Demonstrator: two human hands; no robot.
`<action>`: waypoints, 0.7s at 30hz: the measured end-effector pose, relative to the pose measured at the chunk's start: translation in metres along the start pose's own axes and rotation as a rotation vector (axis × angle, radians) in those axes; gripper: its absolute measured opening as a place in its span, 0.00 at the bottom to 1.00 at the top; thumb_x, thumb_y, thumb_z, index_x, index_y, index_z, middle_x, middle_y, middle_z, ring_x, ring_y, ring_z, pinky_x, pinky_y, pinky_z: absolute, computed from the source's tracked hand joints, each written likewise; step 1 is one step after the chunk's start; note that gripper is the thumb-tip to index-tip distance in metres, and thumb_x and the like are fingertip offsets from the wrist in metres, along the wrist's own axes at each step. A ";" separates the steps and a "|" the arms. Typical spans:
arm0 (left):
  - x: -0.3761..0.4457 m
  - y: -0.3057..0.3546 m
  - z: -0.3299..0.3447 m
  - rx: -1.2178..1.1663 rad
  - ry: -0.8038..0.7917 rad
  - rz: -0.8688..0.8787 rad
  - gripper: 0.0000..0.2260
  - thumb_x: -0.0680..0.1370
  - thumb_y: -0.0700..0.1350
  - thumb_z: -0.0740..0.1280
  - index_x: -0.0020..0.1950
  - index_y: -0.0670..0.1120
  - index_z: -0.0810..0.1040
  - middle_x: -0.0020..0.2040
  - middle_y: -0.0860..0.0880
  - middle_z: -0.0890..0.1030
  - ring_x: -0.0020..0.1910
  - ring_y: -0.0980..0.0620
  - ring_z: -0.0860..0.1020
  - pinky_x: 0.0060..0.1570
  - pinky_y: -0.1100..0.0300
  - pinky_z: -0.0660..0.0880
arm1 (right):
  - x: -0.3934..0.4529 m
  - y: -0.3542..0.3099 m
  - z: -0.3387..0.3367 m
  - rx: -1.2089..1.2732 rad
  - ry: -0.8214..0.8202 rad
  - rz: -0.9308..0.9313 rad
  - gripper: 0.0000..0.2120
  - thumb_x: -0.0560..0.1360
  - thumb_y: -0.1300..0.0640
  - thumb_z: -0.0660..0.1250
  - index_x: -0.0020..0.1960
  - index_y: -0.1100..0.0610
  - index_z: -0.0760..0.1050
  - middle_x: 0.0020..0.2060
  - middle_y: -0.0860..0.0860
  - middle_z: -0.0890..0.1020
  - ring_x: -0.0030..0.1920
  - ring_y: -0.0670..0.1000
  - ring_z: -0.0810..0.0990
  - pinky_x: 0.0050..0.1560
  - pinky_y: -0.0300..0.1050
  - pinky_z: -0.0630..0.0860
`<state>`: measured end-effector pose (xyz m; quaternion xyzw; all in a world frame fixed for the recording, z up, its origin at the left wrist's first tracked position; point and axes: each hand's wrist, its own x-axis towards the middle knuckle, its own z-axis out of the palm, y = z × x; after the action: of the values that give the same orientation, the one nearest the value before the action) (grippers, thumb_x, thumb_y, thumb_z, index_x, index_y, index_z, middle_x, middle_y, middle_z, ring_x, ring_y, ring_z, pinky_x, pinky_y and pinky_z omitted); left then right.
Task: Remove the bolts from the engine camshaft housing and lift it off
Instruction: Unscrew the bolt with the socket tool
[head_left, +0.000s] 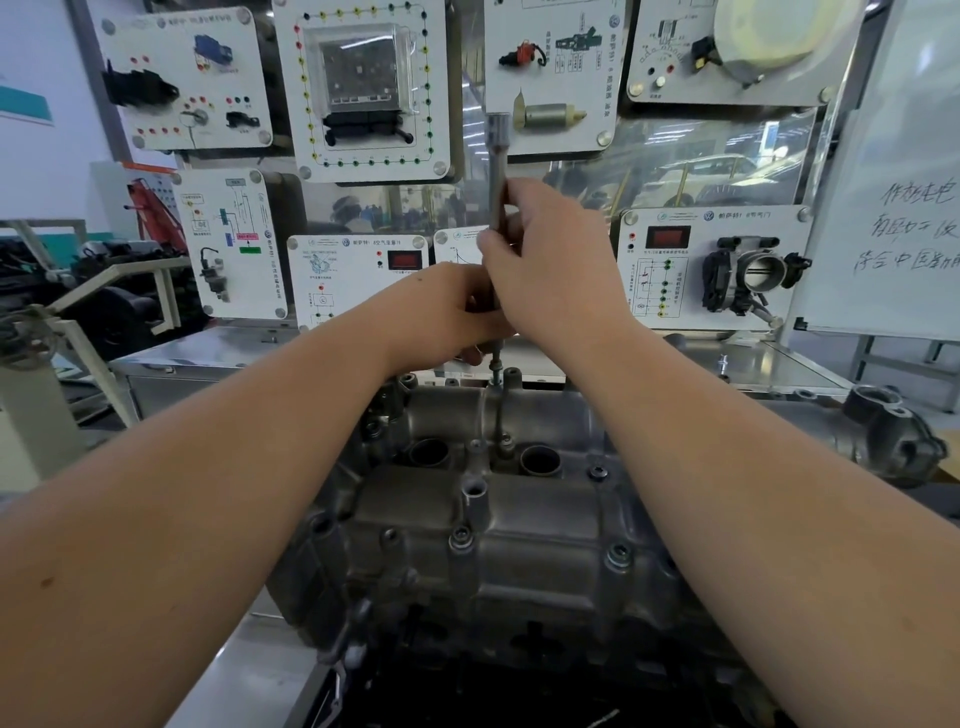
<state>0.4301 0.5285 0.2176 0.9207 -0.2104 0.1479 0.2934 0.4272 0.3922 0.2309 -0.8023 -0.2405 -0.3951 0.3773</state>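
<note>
Filling the view from centre to 6 o'clock, the grey, grimy cast camshaft housing (498, 525) still carries bolts (618, 557). At 12 o'clock, right hand (550, 265) and left hand (457, 312) both clench an upright socket wrench (497, 171).

camshaft housing (519, 530): dull grey cast metal, slightly rough
socket wrench (497, 171): smooth bright steel
bolts (618, 555): metal, faint sheen
display boards (363, 88): glossy white, probably plastic
bench top (779, 364): brushed sheet metal
</note>
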 end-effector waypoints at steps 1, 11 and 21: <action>0.000 0.000 0.000 -0.009 -0.003 -0.005 0.05 0.79 0.53 0.65 0.50 0.55 0.80 0.43 0.57 0.86 0.38 0.59 0.85 0.43 0.59 0.80 | 0.000 0.001 0.000 -0.006 0.000 0.018 0.05 0.79 0.58 0.62 0.53 0.56 0.75 0.37 0.48 0.79 0.36 0.46 0.76 0.31 0.37 0.68; -0.002 0.002 -0.001 0.021 -0.009 0.007 0.04 0.78 0.52 0.66 0.47 0.53 0.79 0.40 0.55 0.85 0.37 0.58 0.85 0.40 0.62 0.80 | -0.002 -0.001 0.000 0.003 -0.029 -0.026 0.10 0.79 0.56 0.65 0.60 0.55 0.74 0.41 0.50 0.81 0.42 0.50 0.79 0.40 0.44 0.75; -0.001 0.002 0.001 0.068 0.002 -0.013 0.09 0.83 0.50 0.60 0.48 0.53 0.78 0.39 0.55 0.84 0.35 0.59 0.84 0.48 0.57 0.79 | -0.004 0.000 0.002 0.115 -0.063 -0.041 0.13 0.83 0.46 0.58 0.57 0.54 0.76 0.38 0.46 0.81 0.41 0.46 0.79 0.42 0.44 0.73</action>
<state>0.4286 0.5260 0.2175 0.9314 -0.1991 0.1541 0.2630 0.4261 0.3932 0.2271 -0.7861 -0.2909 -0.3629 0.4069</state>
